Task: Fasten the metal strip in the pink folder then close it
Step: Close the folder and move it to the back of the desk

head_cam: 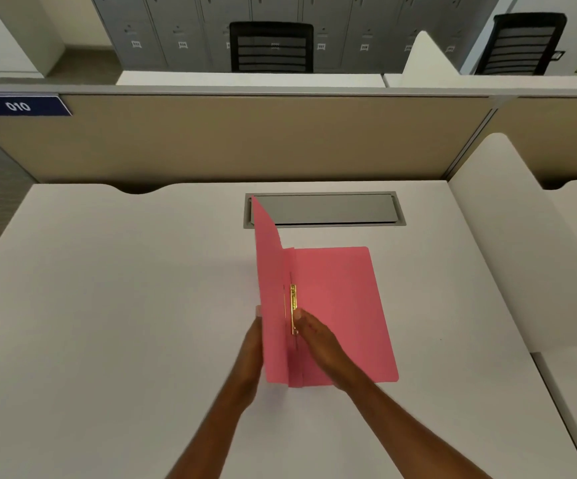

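Note:
The pink folder [342,305] lies on the white desk, its back cover flat and its front cover [269,271] standing almost upright along the spine. A gold metal strip [293,307] runs beside the spine on the inner face. My left hand [254,344] is behind the raised cover, with a fingertip showing past its left edge. My right hand [314,335] rests inside the folder, fingertips touching the lower part of the strip.
A grey cable flap [328,209] is set into the desk [107,305] just behind the folder. A beige partition [245,140] closes the far edge. A white divider [522,243] stands on the right. Black chairs and grey lockers stand beyond.

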### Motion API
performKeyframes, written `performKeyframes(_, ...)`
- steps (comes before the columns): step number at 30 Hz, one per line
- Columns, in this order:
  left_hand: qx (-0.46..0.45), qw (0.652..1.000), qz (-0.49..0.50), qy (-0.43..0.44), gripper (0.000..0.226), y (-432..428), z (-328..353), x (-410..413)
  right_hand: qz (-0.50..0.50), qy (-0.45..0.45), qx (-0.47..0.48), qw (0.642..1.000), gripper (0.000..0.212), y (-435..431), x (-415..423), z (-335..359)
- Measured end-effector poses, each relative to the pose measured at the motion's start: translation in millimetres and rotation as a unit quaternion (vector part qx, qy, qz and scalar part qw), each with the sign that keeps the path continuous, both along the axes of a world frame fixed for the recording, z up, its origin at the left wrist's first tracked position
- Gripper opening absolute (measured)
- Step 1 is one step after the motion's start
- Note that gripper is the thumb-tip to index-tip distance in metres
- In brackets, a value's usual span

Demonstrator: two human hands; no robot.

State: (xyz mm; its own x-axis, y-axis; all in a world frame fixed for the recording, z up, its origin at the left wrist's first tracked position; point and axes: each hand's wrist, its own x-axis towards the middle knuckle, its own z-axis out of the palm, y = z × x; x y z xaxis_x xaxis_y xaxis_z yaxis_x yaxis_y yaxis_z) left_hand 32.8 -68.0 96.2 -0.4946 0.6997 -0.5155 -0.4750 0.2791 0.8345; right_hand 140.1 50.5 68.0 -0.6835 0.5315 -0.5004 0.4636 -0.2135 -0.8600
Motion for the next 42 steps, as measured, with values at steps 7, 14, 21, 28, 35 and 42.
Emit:
performKeyframes(7, -0.001, 0.990, -0.105, 0.092, 0.058, 28, -28, 34, -0.102, 0.070, -0.142, 0.982, 0.060, 23, 11, 28)
performKeyframes(14, -0.094, 0.940, -0.229, 0.234, 0.097, 38, -70, 51, -0.151, 0.075, -0.180, 0.969, 0.075, 66, 46, 40)
performKeyframes(21, -0.182, 0.818, -0.348, 0.421, 0.115, 40, -106, 59, -0.130, 0.013, -0.068, 0.989, 0.055, 93, 70, 29)
performKeyframes(28, -0.240, 0.751, -0.371, 0.491, 0.099, 40, -116, 76, -0.064, -0.232, 0.301, 0.923, 0.065, 88, 80, -24)
performKeyframes(35, -0.230, 0.736, -0.318, 0.551, 0.115, 35, -135, 82, 0.194, -0.299, 0.403, 0.843, 0.108, 63, 101, -93)
performKeyframes(42, -0.231, 0.841, -0.201, 0.445, 0.056, 41, -114, 81, 0.231, -0.305, 0.403, 0.831, 0.112, 64, 106, -108)
